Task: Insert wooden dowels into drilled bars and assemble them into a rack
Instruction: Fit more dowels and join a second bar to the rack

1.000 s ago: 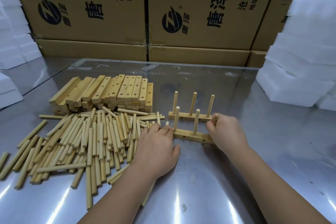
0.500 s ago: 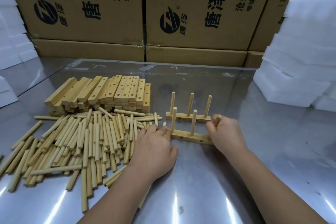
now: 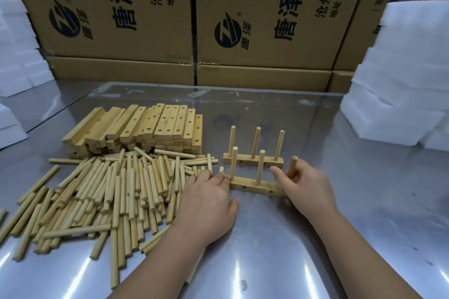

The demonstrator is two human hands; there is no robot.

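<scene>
The right hand (image 3: 306, 187) has its grip pinched on a dowel (image 3: 292, 166) at the right end of the near bar (image 3: 252, 185) — apparently seating it. The left hand (image 3: 206, 201), flat-fingered, steadies the bar's other end. Next, probably — a straight downward press.

- Shiny metal tabletop (image 3: 267, 250).
- Stacked drilled bars (image 3: 155, 126) at left centre.
- Loose dowels (image 3: 116, 192) heaped just in front of the stack.
- Right of the heap, a far bar (image 3: 264, 160) and a near bar (image 3: 250, 183), both bearing upright dowels.
- White foam blocks (image 3: 401, 94) at the right.
- Cardboard boxes (image 3: 262, 77) line the far edge.
</scene>
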